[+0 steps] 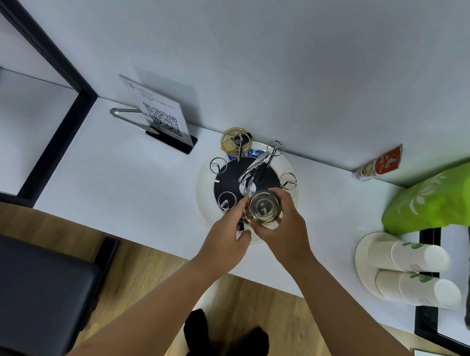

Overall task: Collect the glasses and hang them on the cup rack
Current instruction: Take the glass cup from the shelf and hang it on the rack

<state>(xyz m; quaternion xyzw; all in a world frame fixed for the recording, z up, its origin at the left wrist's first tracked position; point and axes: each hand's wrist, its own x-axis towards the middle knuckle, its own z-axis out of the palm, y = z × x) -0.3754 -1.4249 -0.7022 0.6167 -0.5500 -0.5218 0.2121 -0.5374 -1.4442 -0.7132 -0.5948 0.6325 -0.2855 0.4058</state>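
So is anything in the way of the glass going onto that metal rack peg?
Nothing visible blocks it. The right hand grips the clear drinking glass upside down, right over a near peg of the chrome cup rack; a peg tip shows through the glass. The left hand touches its side.

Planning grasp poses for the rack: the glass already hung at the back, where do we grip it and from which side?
Grip the outer wall of the hung glass with the hand coming from above and the left. It sits upside down over a rear peg of the cup rack, so the rim is hidden. The centre handle and neighbouring pegs crowd its right, so lift straight up.
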